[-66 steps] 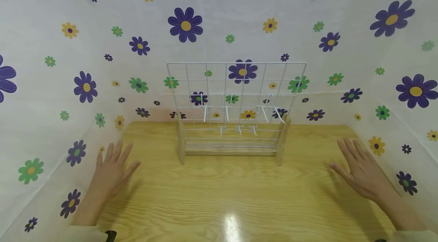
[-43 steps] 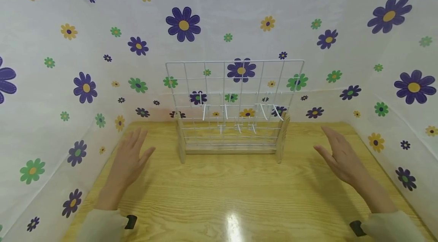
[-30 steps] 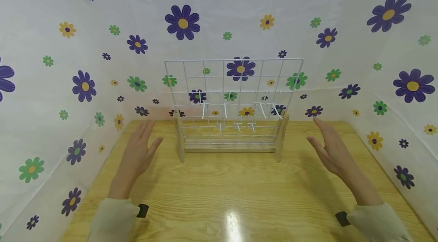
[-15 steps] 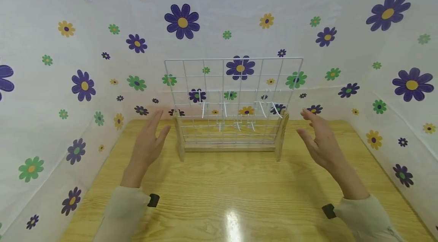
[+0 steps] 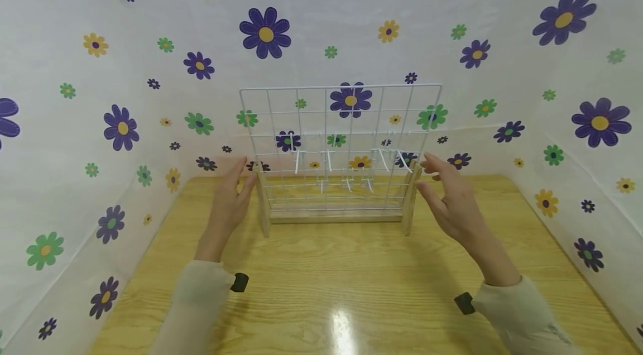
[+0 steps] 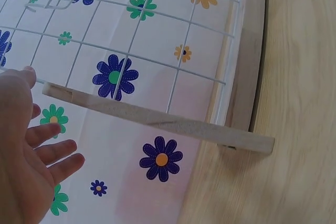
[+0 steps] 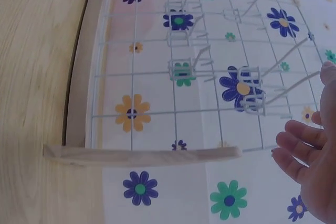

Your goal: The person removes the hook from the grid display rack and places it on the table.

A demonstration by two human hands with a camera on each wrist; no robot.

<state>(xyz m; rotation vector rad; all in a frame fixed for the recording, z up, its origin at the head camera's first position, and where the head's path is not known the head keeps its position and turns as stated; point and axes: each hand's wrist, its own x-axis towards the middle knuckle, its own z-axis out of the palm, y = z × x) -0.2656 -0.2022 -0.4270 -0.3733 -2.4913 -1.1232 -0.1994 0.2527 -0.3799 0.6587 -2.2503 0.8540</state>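
A white wire grid rack (image 5: pixel 341 112) stands upright in a wooden base, with several white hooks (image 5: pixel 384 161) hung on its lower half. My left hand (image 5: pixel 230 201) is beside the left wooden post (image 5: pixel 263 201), fingers loosely extended. In the left wrist view its thumb is close to the post's upper end (image 6: pixel 58 92); whether they touch I cannot tell. My right hand (image 5: pixel 454 204) is at the right wooden post (image 5: pixel 412 198), thumb and fingers spread apart around nothing. The right wrist view has that hand (image 7: pixel 310 150) a little away from the post's end (image 7: pixel 231 153). Neither hand holds anything.
The rack rests toward the back of a wooden table (image 5: pixel 311 277). A white cloth with flower prints (image 5: pixel 321 20) encloses the back and both sides. Each wrist wears a black strap piece (image 5: pixel 240 282) at the sleeve cuff.
Both hands have moved inward and forward from the table's sides to the two posts of the rack. Their fingers have bent slightly. The rack stands where it was.
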